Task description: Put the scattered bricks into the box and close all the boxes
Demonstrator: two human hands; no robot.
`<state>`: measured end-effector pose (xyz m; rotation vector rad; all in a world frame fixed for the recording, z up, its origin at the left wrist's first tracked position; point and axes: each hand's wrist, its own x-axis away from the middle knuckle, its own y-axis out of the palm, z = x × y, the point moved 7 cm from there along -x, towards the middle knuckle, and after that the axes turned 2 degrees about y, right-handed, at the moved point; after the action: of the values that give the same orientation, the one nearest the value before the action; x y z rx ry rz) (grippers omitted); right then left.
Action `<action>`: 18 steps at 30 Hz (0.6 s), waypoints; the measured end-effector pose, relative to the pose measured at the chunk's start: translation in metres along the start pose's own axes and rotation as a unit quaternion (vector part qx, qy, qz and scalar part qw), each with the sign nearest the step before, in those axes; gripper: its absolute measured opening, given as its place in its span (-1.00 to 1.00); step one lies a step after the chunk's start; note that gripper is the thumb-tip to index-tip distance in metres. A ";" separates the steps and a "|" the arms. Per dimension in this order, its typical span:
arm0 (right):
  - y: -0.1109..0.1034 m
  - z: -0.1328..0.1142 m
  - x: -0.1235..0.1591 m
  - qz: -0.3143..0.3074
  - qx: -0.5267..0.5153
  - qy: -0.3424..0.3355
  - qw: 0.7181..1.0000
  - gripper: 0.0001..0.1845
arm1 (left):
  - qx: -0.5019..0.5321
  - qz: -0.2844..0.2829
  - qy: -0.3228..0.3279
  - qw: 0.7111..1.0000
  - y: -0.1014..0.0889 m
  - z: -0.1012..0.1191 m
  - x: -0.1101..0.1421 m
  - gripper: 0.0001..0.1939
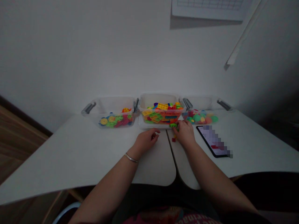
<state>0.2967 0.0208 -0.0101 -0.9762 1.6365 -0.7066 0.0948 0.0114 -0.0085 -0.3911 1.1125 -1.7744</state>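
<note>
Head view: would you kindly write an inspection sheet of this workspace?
Surface: white tabletop with a dark seam.
Things: green toy brick; small red piece on the tabletop; clear brick bin between left toy bin and right toy bin.
Clutter: smartphone, right of the right hand.
Hands: right hand holds the green toy brick; left hand appears empty, fingers loosely curled.
Cables: nothing seen.
Surroundings: pale wall, printed sheet, white strip.
</note>
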 end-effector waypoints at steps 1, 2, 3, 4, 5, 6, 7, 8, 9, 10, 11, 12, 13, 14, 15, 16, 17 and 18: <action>0.000 0.001 0.000 0.004 -0.008 0.001 1.000 -0.73 | 0.001 -0.001 0.001 1.000 0.000 0.000 0.000 -0.71; 0.000 0.001 0.000 0.008 -0.015 0.000 1.000 -0.75 | 0.002 -0.001 0.002 1.000 0.000 0.000 0.000 -0.72; 0.000 0.001 0.000 0.010 -0.018 -0.001 1.000 -0.75 | 0.003 0.000 0.003 1.000 0.000 0.000 0.000 -0.72; -0.001 0.001 0.000 0.012 -0.016 -0.002 1.000 -0.76 | 0.004 0.001 0.005 1.000 0.000 0.000 0.000 -0.72; -0.001 0.000 0.000 0.011 -0.011 -0.002 1.000 -0.76 | 0.006 0.001 0.007 1.000 0.000 0.000 0.000 -0.72; -0.001 -0.001 0.000 0.009 -0.003 -0.003 1.000 -0.76 | 0.007 0.002 0.007 1.000 0.000 0.000 0.000 -0.72; -0.002 -0.003 0.000 0.007 0.006 -0.004 1.000 -0.76 | 0.008 0.002 0.008 1.000 0.001 -0.001 0.000 -0.72; -0.003 -0.004 0.001 0.004 0.015 -0.005 1.000 -0.76 | 0.009 0.002 0.009 1.000 0.001 -0.001 0.000 -0.72; -0.004 -0.006 0.001 0.002 0.023 -0.006 1.000 -0.76 | 0.008 0.001 0.008 1.000 0.001 -0.001 0.000 -0.72; -0.004 -0.008 0.001 -0.001 0.032 -0.008 0.999 -0.75 | 0.006 0.001 0.007 1.000 0.001 -0.001 0.000 -0.72; -0.005 -0.009 0.001 -0.003 0.039 -0.010 0.999 -0.74 | 0.004 0.001 0.007 1.000 0.001 -0.001 0.000 -0.72; -0.006 -0.010 0.001 -0.005 0.045 -0.011 0.999 -0.74 | 0.002 0.002 0.006 1.000 0.001 -0.001 0.000 -0.72; -0.006 -0.011 0.000 -0.005 0.049 -0.011 0.999 -0.74 | 0.001 0.002 0.006 1.000 0.001 -0.001 0.000 -0.72; -0.006 -0.012 0.000 -0.006 0.053 -0.012 0.999 -0.74 | 0.001 0.003 0.006 1.000 0.000 -0.001 0.000 -0.71; -0.007 -0.013 0.000 -0.006 0.056 -0.014 0.998 -0.74 | 0.001 0.002 0.007 1.000 0.000 -0.001 0.000 -0.71; -0.007 -0.013 0.000 -0.005 0.060 -0.015 0.998 -0.74 | 0.002 0.002 0.006 1.000 0.000 -0.001 0.000 -0.71; -0.007 -0.013 0.000 -0.006 0.066 -0.016 0.998 -0.75 | 0.002 0.002 0.006 1.000 0.000 -0.001 0.000 -0.71; -0.008 -0.014 0.001 -0.006 0.073 -0.017 0.997 -0.76 | 0.001 0.001 0.005 1.000 0.000 -0.001 0.000 -0.71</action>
<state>0.2853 0.0160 -0.0003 -0.8888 1.5271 -0.8023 0.0940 0.0119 -0.0088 -0.3786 1.1176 -1.7774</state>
